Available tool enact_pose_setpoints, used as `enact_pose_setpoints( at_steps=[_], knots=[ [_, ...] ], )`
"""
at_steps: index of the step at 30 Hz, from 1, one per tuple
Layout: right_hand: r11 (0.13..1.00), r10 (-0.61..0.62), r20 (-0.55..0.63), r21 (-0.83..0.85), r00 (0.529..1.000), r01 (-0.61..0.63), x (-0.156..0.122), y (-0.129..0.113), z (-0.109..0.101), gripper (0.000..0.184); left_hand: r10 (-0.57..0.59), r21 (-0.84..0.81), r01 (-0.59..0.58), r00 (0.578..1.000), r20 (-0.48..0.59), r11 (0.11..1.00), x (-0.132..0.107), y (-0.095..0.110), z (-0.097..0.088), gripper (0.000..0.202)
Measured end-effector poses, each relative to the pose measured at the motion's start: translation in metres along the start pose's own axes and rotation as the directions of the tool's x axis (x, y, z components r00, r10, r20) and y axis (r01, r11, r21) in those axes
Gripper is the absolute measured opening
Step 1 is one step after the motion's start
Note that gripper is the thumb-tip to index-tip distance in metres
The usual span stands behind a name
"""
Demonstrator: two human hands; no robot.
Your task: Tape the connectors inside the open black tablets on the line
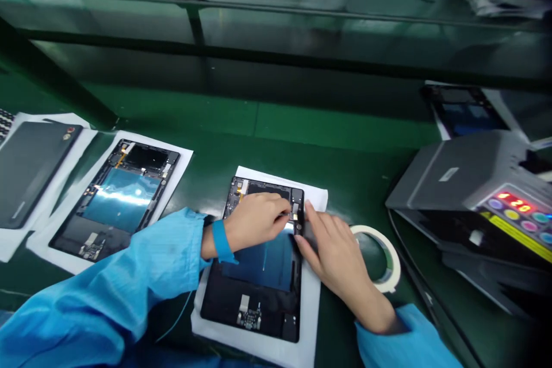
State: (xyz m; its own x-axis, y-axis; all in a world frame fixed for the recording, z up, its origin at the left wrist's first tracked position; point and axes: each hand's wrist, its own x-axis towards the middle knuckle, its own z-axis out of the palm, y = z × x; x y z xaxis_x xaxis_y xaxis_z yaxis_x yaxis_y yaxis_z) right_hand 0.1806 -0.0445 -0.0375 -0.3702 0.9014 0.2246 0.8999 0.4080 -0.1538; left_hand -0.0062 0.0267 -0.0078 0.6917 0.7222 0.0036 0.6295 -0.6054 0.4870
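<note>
Over the opened tablet (263,270), fine work seems underway, left hand (261,218) curled (whether gripping anything, I can't tell), right hand (338,250) spread alongside, steadiness likely needed next.

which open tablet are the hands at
The tablet left of the tape: left hand over its upper part, right hand at its right edge. No hand is at the open tablet farther left or the upper-right one.

left hand (259,215) with fingertips bunched over opened tablet's (263,267) upper right, blue wrist strap (221,240), right hand (338,244) at tablet's right edge, thumb and forefinger apart, white sheet (313,299) beneath, second tablet (125,192) to left, tape roll (393,261) and grey machine (466,167) to right, green worktop (353,172)
</note>
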Motion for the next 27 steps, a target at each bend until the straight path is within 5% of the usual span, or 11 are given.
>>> enact_pose_setpoints(
  at_steps=[2,5,8,10,12,18,21,23,27],
  knots=[
    [0.999,0.017,-0.015,0.052,1.0,-0.016,-0.001,0.003,0.0,0.055,-0.038,-0.131,0.037,0.999,0.0,0.991,-0.02,0.001,-0.02,0.015],
    [0.998,-0.013,-0.02,0.065,1.0,0.014,0.0,0.005,-0.005,0.048,-0.286,-0.438,0.279,0.957,0.05,0.855,-0.066,-0.003,-0.055,0.028],
    [0.996,-0.055,-0.054,0.062,0.997,0.059,0.002,0.004,-0.009,0.036,-0.576,-0.63,0.586,0.776,0.256,0.509,-0.112,-0.009,-0.078,0.038],
    [0.995,-0.072,-0.069,0.06,0.995,0.076,0.003,0.004,-0.009,0.03,-0.655,-0.674,0.678,0.656,0.376,0.293,-0.133,-0.009,-0.083,0.043],
    [0.995,-0.074,-0.073,0.059,0.995,0.078,0.003,0.004,-0.008,0.028,-0.667,-0.702,0.694,0.6,0.441,0.159,-0.141,-0.005,-0.081,0.046],
    [0.994,-0.016,-0.039,0.108,0.999,0.02,0.003,0.003,-0.004,0.033,-0.621,-0.771,0.635,0.589,0.517,-0.039,-0.124,0.009,-0.075,0.047],
    [0.988,-0.014,-0.017,0.153,1.0,0.017,0.002,0.004,-0.001,0.036,-0.626,-0.768,0.637,0.572,0.53,-0.068,-0.115,0.006,-0.074,0.048],
    [0.985,-0.01,-0.022,0.174,1.0,0.013,0.003,0.005,0.001,0.038,-0.613,-0.766,0.642,0.602,0.512,-0.01,-0.11,0.002,-0.069,0.049],
    [0.981,-0.001,-0.088,0.194,0.996,0.019,0.001,0.006,0.007,0.047,-0.576,-0.782,0.568,0.74,0.347,0.257,-0.098,-0.008,-0.049,0.042]
  ],
)
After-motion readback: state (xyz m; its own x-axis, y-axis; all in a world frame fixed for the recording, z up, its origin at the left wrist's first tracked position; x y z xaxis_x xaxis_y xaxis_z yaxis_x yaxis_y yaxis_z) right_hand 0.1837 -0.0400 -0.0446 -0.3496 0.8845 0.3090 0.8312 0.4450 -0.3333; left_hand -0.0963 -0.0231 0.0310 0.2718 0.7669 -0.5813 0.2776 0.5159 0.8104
